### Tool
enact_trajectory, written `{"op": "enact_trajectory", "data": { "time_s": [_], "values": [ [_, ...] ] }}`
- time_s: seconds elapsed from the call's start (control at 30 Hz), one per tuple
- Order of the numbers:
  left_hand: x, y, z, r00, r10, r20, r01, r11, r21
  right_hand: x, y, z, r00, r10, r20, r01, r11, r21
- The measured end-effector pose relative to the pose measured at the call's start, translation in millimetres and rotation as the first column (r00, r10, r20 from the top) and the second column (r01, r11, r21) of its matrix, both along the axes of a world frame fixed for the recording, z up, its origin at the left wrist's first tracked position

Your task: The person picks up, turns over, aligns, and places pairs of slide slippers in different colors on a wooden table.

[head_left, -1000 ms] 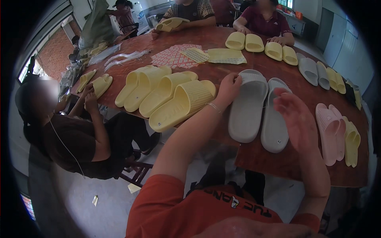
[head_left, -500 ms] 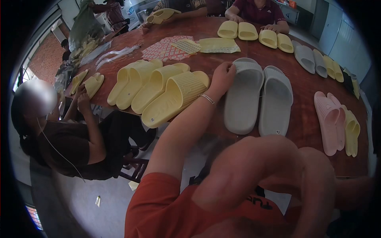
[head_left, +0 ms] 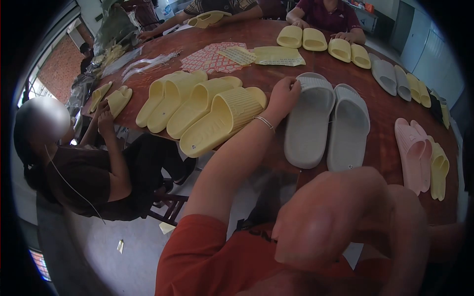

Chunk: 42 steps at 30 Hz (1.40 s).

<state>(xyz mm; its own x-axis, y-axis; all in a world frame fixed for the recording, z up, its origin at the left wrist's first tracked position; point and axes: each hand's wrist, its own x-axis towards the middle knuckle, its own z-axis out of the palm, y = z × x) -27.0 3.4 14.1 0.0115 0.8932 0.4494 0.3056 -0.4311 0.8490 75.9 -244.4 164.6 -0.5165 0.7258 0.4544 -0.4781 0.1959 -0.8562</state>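
Observation:
My left hand [head_left: 287, 95] has its fingers curled against the upper left edge of a grey slipper [head_left: 307, 129], near the strap. A second grey slipper [head_left: 347, 138] lies close on its right, toe end away from me, with a small round sticker at the heel. My right hand [head_left: 328, 222] is raised very near the camera, large and blurred, below the grey pair; its fingers cannot be made out. Yellow slippers [head_left: 210, 126] lie in a row left of my left hand.
Patterned red-and-white sheets [head_left: 210, 56] and a yellow sheet [head_left: 280, 55] lie farther back on the table [head_left: 276, 158]. Yellow slippers [head_left: 314, 39] line the far side; pink slippers [head_left: 412, 153] are at the right. A seated person [head_left: 79, 172] is at left, others across.
My right hand has left the side of the right grey slipper and come back close to the camera. My left hand stays at the left grey slipper. The view has shifted slightly.

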Motion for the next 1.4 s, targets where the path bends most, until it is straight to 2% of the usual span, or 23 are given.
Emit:
{"op": "enact_trajectory", "data": {
  "time_s": [0.2,0.33,0.4,0.47,0.57,0.63,0.67,0.73,0.77,0.83,0.87,1.4],
  "values": [
    [-0.1,-2.2,3.2,1.0,0.015,-0.014,-0.015,1.0,0.0,14.9,13.9,-5.2,0.989,0.149,0.015,-0.149,0.989,0.0],
    [0.0,5.2,-1.9,1.0,0.016,-0.007,-0.015,0.999,0.041,19.5,48.3,-17.2,0.974,0.198,-0.109,-0.178,0.969,0.169],
    [-0.2,4.6,-3.6,1.0,-0.005,0.016,0.005,1.0,0.007,28.0,62.1,-29.9,0.967,0.217,-0.137,-0.188,0.962,0.201],
    [-1.4,-0.7,2.2,1.0,0.007,0.003,-0.007,1.0,0.005,47.1,78.3,-47.6,0.999,0.012,-0.039,-0.011,1.0,0.024],
    [-1.1,-3.7,4.4,1.0,0.012,-0.01,-0.012,1.0,0.0,83.8,109.8,-80.4,0.998,-0.055,0.011,0.055,0.996,-0.071],
    [-0.8,-4.0,3.5,1.0,0.01,-0.01,-0.01,1.0,-0.002,107.6,124.6,-100.8,0.965,-0.246,0.096,0.261,0.945,-0.2],
    [-1.0,-3.2,3.7,1.0,0.01,-0.014,-0.01,1.0,-0.015,117.6,130.3,-110.4,0.965,-0.246,0.095,0.26,0.945,-0.198],
    [-1.1,-3.1,4.3,1.0,0.011,-0.02,-0.012,0.999,-0.03,133.7,138.6,-125.3,0.914,-0.378,0.144,0.405,0.857,-0.318],
    [-1.3,-3.4,4.2,1.0,0.009,-0.024,-0.009,1.0,-0.024,139.0,140.8,-128.9,0.915,-0.377,0.143,0.403,0.857,-0.321],
    [-2.0,-4.5,5.7,0.999,0.006,-0.034,-0.006,1.0,-0.02,145.8,144.1,-135.2,0.919,-0.393,-0.001,0.347,0.813,-0.467],
    [-2.4,-5.5,6.1,0.999,-0.002,-0.044,0.0,0.999,-0.045,147.8,144.6,-138.2,0.919,-0.395,-0.005,0.346,0.81,-0.473],
    [-2.7,-6.8,5.1,0.998,-0.014,-0.055,0.011,0.998,-0.054,147.5,142.4,-139.9,0.94,-0.341,-0.009,0.315,0.877,-0.364]
  ]
}}
